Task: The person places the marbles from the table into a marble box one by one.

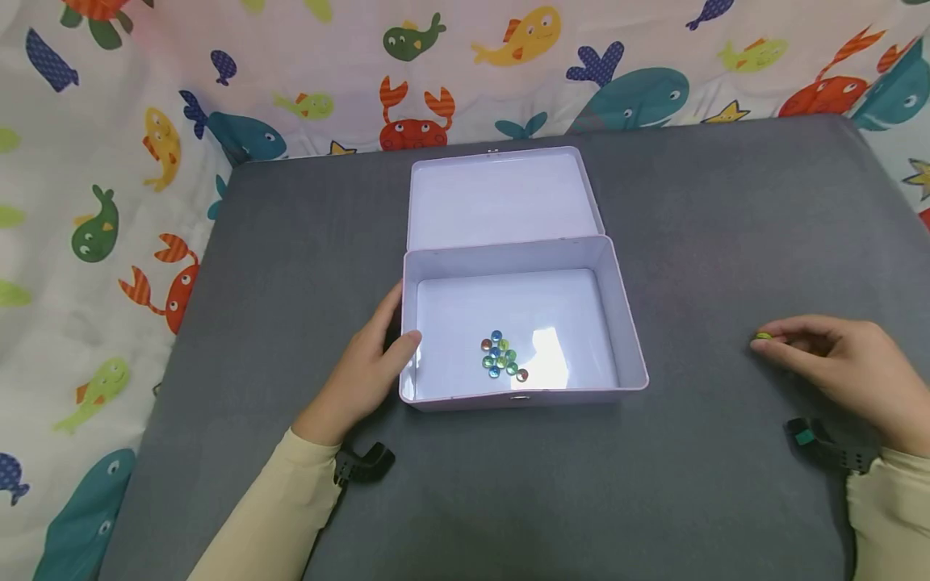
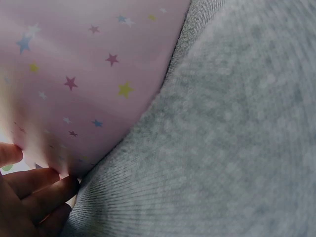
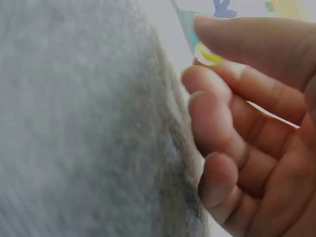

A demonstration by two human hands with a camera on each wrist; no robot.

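A pale lilac box lies with its hinged lid folded back behind it. Inside, several glass marbles in blue, green and reddish tones are gathered left of the middle. My left hand grips the box's left wall, thumb over the rim and fingers outside it. The left wrist view shows fingertips at the star-printed outside of the box. Far to the right, my right hand pinches a yellow-green marble between thumb and index finger, close over the table.
A dark grey cloth covers the table. Behind and to the left hangs a white curtain printed with sea animals. Black straps with camera mounts are worn on both wrists, below the hands.
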